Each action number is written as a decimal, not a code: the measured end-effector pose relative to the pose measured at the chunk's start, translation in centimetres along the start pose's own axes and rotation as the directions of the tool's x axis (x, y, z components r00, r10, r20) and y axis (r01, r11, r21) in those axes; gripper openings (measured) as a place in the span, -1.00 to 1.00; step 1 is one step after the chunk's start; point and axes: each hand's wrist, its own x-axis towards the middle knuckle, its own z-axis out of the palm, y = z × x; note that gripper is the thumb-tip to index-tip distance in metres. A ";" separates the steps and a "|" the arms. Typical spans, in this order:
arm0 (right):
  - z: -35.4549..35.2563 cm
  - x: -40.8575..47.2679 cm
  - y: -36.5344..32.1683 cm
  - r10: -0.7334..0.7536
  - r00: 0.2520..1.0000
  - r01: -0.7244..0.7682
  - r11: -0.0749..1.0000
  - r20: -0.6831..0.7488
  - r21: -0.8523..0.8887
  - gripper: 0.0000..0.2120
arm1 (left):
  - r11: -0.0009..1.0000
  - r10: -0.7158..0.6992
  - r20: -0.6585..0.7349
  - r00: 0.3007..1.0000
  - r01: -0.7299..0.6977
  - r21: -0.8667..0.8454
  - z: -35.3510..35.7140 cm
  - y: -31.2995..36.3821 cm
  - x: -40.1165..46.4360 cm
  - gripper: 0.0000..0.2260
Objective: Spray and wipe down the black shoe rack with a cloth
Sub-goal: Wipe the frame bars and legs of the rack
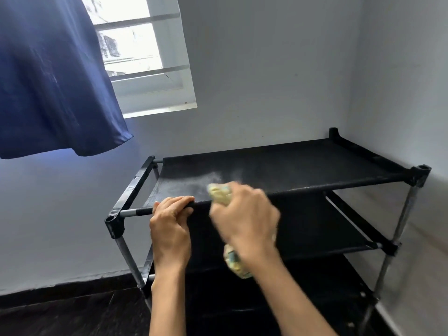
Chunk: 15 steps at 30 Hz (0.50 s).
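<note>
Left hand grips the front bar of one black shoe rack; right hand clutches one cloth.

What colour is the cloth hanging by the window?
Dark navy blue cloth, plain; seen in the head view.

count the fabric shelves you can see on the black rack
3: the top shelf under the hands, a middle shelf below it, and a lowest shelf near the floor. Any lower ones are hidden.

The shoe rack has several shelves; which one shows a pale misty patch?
The top shelf: a whitish haze lies near its front left, while the lower shelf looks plain black.
</note>
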 end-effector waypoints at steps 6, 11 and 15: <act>3.3 -1.5 0.6 -0.218 0.965 0.221 0.975 -0.145 0.004 -0.69 | 1.000 0.002 -0.042 0.999 -0.002 0.014 0.4 0.2 0.0 -0.76; 1.7 -0.8 6.1 -0.130 0.941 0.134 0.991 -0.312 -0.010 -0.51 | 1.000 -0.017 -0.038 0.999 0.016 -0.019 0.5 -0.1 0.1 -0.77; 1.3 -0.5 7.9 0.079 0.915 -0.061 0.996 -0.396 0.058 -0.54 | 0.999 -0.035 -0.030 0.999 0.034 -0.031 0.3 -0.2 0.2 -0.79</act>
